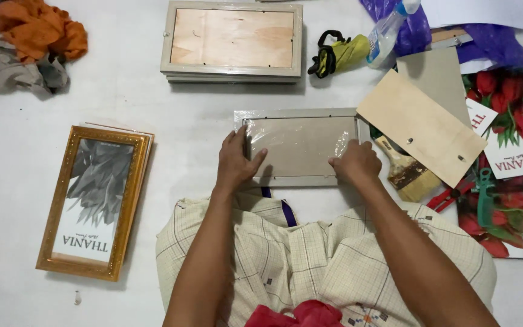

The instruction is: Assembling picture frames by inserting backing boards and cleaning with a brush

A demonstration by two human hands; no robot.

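A grey picture frame [298, 115] lies face down on the white floor in front of my knees, its opening covered by a clear plastic sheet [301, 145]. My left hand [236, 162] rests flat on the frame's left edge, thumb on the plastic. On the right edge my right hand [356, 161] presses down with curled fingers. Neither hand lifts anything.
A wooden backing board [420, 125] and a paintbrush [405, 171] lie to the right, beside tulip prints [506, 121] and red and green clips [482, 194]. A stack of frames [232, 41] sits ahead. A gold frame [95, 200] lies left, rags [25, 36] top left, spray bottle [387, 30].
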